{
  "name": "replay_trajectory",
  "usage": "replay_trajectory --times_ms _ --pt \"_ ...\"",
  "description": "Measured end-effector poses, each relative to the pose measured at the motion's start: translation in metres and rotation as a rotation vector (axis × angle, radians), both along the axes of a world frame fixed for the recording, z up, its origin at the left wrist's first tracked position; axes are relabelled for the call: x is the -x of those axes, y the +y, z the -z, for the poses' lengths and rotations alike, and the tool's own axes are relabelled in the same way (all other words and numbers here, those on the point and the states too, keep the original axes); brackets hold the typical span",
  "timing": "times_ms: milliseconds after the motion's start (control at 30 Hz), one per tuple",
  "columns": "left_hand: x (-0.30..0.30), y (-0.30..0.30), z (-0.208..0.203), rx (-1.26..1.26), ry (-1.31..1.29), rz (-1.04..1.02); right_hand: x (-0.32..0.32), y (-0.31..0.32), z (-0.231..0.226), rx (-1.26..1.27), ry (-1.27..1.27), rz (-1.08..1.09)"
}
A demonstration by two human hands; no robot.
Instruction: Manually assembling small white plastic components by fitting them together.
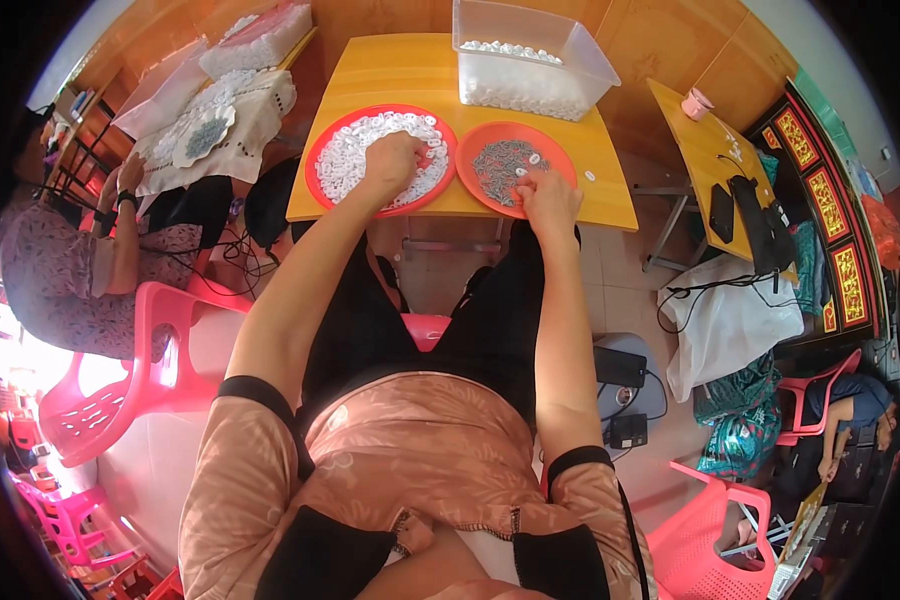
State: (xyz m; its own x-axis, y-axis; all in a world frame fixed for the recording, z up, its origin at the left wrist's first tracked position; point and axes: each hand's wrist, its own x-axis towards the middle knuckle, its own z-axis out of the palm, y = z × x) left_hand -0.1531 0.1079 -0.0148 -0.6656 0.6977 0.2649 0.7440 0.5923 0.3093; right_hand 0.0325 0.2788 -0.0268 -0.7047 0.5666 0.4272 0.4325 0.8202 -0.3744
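Small white oval plastic pieces with holes [345, 150] fill a round red tray [311, 172] on the yellow table. My left hand [394, 163] rests over them on the tray's right side, fingers curled down; its fingertips are partly hidden. Beside it, a second orange-red tray [562, 158] carries a heap of thin grey metal pins, like nails or screws [498, 168]. At this tray's near right edge my right hand [551, 203] pinches a small white piece [521, 172]. Another white piece [534, 158] lies on the pins.
Behind the trays stands a clear plastic bin [530, 95] of white pieces. One loose piece [589, 176] lies near the table's right edge. A co-worker [100, 250] sits at a cloth-covered table on the left, near a pink chair [160, 350]. A side table [685, 140] stands right.
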Motion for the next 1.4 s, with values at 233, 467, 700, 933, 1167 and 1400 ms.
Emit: replay_trajectory --times_ms 233,467,700,933,1167,1400 --pt "0.01 -0.003 0.007 0.021 0.017 -0.115 0.004 0.001 -0.002 0.064 -0.125 0.023" --pt "0.001 -0.003 -0.002 -0.155 -0.162 -0.234 0.004 0.0 -0.005 0.021 -0.234 -0.04" --pt "-0.016 -0.019 0.002 -0.826 -0.781 -0.08 0.003 0.007 -0.005 0.138 -0.025 -0.075" --pt "-0.091 -0.068 -0.022 -0.991 -1.231 -0.018 0.009 -0.011 -0.026 0.646 0.389 -0.338" --pt "-0.124 -0.11 -0.027 -1.225 -1.502 0.076 -0.012 -0.128 -0.062 0.679 0.478 -0.585" --pt "-0.124 -0.113 -0.02 -1.291 -1.326 0.037 -0.015 -0.18 -0.059 0.397 0.517 -0.654"
